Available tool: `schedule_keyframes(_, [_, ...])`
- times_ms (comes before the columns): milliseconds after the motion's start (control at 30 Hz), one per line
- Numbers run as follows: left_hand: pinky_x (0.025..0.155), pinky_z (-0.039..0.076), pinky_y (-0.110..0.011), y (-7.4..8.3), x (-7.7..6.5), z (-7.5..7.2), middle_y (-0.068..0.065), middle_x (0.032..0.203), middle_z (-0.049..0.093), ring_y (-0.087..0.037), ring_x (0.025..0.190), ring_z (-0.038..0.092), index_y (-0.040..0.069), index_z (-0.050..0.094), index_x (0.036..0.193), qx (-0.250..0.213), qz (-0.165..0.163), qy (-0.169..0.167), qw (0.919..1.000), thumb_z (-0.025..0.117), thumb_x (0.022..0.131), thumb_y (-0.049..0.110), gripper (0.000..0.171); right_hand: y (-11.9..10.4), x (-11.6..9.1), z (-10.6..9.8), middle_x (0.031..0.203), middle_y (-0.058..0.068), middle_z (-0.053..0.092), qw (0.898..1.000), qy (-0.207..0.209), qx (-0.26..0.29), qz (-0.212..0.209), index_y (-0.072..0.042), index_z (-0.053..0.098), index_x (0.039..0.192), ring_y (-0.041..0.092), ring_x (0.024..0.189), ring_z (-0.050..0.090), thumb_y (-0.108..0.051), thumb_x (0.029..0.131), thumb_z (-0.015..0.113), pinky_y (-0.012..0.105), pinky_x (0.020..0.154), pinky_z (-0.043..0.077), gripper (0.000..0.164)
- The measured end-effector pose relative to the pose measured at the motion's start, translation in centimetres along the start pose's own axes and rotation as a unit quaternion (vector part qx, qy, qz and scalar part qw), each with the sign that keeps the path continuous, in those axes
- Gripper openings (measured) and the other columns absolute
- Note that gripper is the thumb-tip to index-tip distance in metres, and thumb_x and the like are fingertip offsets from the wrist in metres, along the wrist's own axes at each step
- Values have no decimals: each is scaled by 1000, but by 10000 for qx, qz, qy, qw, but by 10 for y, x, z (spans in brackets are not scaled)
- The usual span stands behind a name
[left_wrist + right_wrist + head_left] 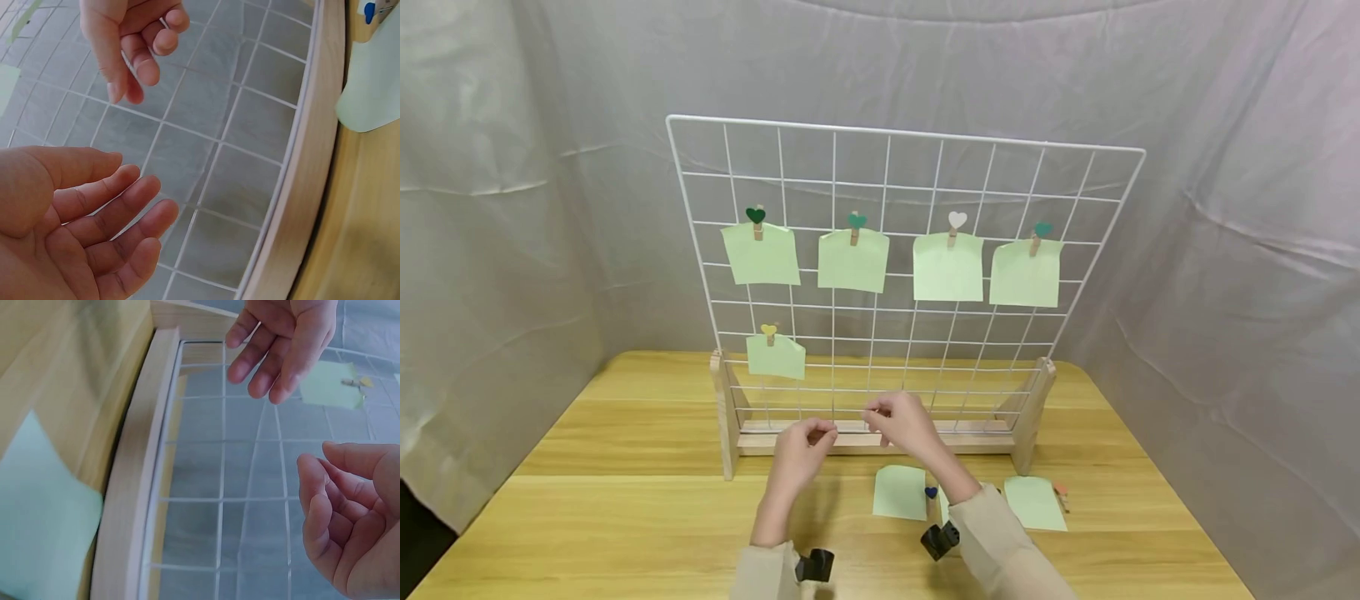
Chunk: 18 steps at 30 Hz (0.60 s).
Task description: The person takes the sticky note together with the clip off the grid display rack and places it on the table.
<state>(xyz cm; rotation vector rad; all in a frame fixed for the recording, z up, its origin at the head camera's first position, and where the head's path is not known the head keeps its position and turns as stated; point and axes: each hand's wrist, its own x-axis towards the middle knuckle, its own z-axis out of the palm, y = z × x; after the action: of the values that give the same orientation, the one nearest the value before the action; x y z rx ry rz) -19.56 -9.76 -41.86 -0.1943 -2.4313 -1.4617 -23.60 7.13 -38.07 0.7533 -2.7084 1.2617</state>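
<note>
Both hands hover in front of the lower part of a white wire grid panel (778, 125), apart from each other. My left hand (797, 454) holds nothing; its fingers are loosely bent and spread in the left wrist view. To its right, my right hand (906, 421) is also bare, with thumb and fingers loosely curled in the right wrist view. Up on the grid, several pale green notes (853, 265) hang in a row from heart-topped wooden clips (857, 223). Below them at the left, a smaller green note (775, 358) hangs from a yellow heart clip (769, 331).
A wooden stand (1030, 425) supports the grid on the wooden table (625, 517). Green notes (898, 493) lie in front of it, one partly hidden by the right forearm. Beside them are a blue heart clip (931, 492) and an orange one (1060, 490).
</note>
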Motion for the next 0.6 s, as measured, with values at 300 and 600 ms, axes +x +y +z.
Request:
schedule_keyframes(300, [61, 47, -29, 7, 5, -10, -6, 77, 63, -17, 70, 57, -2, 66, 87, 95, 99, 205, 9997, 60, 84, 6, 10, -16, 10, 1, 58, -1, 54, 9992, -7, 390, -114, -2, 66, 82, 21, 44, 54, -11, 86, 58, 20, 37, 37, 13])
schedule_keyframes(600, [64, 47, -32, 11, 9, -21, -6, 77, 63, -19, 71, 57, -2, 65, 88, 238, 90, 330, 9991, 59, 84, 6, 11, -25, 20, 1, 57, -2, 55, 9983, 121, 513, -266, -2, 67, 83, 17, 42, 53, -13, 86, 59, 23, 37, 40, 14])
